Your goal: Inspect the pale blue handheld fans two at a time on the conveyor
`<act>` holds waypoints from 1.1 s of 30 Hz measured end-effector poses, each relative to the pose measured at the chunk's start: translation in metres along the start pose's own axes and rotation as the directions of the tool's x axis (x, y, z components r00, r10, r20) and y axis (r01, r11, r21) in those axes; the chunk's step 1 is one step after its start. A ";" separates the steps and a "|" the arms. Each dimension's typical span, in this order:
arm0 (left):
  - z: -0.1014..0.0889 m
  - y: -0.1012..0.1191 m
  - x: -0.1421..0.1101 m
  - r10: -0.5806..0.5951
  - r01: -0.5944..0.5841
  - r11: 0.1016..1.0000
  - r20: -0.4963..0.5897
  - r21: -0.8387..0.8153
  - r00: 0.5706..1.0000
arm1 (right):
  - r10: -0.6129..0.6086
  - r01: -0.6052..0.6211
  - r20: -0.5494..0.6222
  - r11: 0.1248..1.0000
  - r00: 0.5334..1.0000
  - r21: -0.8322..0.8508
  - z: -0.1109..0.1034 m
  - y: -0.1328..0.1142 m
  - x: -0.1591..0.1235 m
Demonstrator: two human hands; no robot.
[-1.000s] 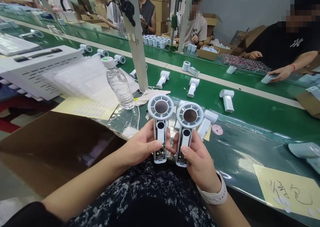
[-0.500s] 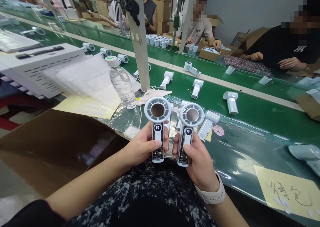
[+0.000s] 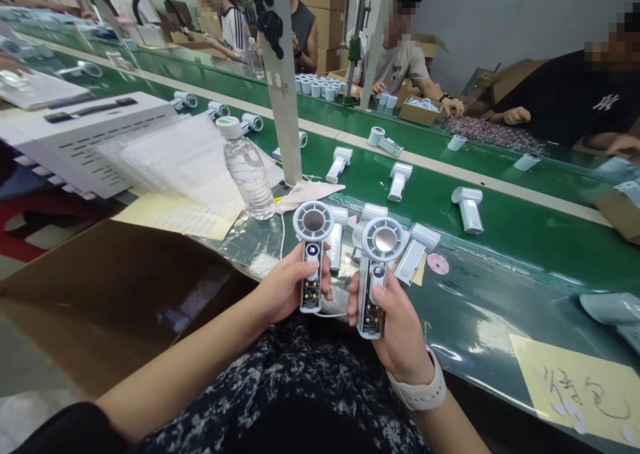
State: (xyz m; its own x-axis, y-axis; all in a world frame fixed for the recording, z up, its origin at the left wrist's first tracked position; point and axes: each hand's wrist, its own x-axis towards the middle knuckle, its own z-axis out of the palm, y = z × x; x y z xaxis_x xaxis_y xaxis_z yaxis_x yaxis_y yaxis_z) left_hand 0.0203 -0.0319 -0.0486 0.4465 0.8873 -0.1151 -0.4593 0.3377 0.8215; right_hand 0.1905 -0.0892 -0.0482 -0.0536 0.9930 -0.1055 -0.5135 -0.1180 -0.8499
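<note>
Two pale blue handheld fans are held upright side by side above my lap. My left hand point(image 3: 295, 277) is wrapped round the handle of the left handheld fan point(image 3: 311, 287), thumb on its front. Round the right handheld fan point(image 3: 370, 307) closes my right hand point(image 3: 400, 314), its thumb just below the small display. Both displays are lit and seem to read 20. The handles show circuit boards through a clear front. Behind them on the table lie more fans, among them a white-blue fan point(image 3: 417, 251) and another fan point(image 3: 339, 241), partly hidden by those I hold.
A water bottle point(image 3: 247, 174) stands left of a metal post point(image 3: 285, 107). Several fans lie on the green conveyor belt point(image 3: 430, 181). A yellow sheet with handwriting point(image 3: 575, 387) lies at right, an open cardboard box point(image 3: 100, 287) at lower left. Co-workers sit across the belt.
The displays on both fans, dark at first, lit up. My hands have moved slightly apart, the left fan tilting a little. Across the belt, a co-worker's hand let go of a pale cup-like part.
</note>
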 end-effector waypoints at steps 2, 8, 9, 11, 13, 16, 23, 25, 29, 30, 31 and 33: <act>0.000 0.001 -0.002 -0.003 0.003 1.000 0.078 0.009 0.997 | 0.002 -0.001 0.052 1.000 0.999 -0.011 -0.001 -0.003 -0.001; 0.001 0.004 -0.001 0.054 -0.070 0.990 0.131 0.123 0.990 | -0.046 0.047 0.037 0.998 0.998 -0.030 -0.001 -0.012 0.000; 0.001 0.004 0.000 0.052 -0.070 0.989 0.137 0.129 0.989 | -0.038 0.039 0.039 0.999 0.999 -0.021 0.000 -0.013 0.001; 0.001 0.004 0.001 0.055 -0.075 0.989 0.152 0.131 0.987 | -0.026 0.026 0.042 1.000 0.999 -0.004 0.000 -0.015 0.001; 0.002 0.004 0.002 0.058 -0.079 0.988 0.157 0.132 0.986 | -0.021 0.021 0.029 1.000 0.999 0.013 0.000 -0.015 0.000; 0.002 0.004 0.002 0.069 -0.087 0.987 0.134 0.133 0.989 | -0.005 0.005 0.009 1.000 1.000 0.018 0.000 -0.013 0.000; 0.002 0.009 0.001 0.057 -0.087 0.971 0.137 0.221 0.989 | -0.039 0.039 -0.002 0.999 0.999 0.019 -0.002 -0.009 0.002; 0.002 0.008 0.002 0.072 -0.099 0.967 0.120 0.234 0.990 | -0.061 0.061 -0.032 0.998 0.998 0.004 -0.005 -0.009 0.004; 0.002 0.006 0.003 0.080 -0.092 0.955 0.053 0.283 0.995 | -0.048 0.053 -0.111 0.998 0.993 0.039 -0.010 -0.008 0.007; 0.002 0.005 0.003 0.076 -0.083 0.951 0.035 0.299 0.996 | -0.039 0.047 -0.118 0.997 0.992 0.064 -0.011 -0.008 0.008; 0.003 0.004 0.002 0.075 -0.077 0.947 0.018 0.313 0.997 | -0.030 0.042 -0.117 0.994 0.993 0.096 -0.012 -0.007 0.008; 0.004 0.003 0.001 0.068 -0.066 0.945 0.005 0.320 0.998 | 0.000 0.014 -0.090 0.987 0.996 0.162 -0.013 -0.005 0.009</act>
State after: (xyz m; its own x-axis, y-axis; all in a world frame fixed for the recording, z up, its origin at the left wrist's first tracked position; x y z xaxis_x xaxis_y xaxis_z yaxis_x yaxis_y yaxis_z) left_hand 0.0225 -0.0312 -0.0439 0.4185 0.9065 -0.0564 -0.2173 0.1603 0.9628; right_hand 0.2042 -0.0793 -0.0514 0.0234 0.9882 -0.1517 -0.6459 -0.1008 -0.7568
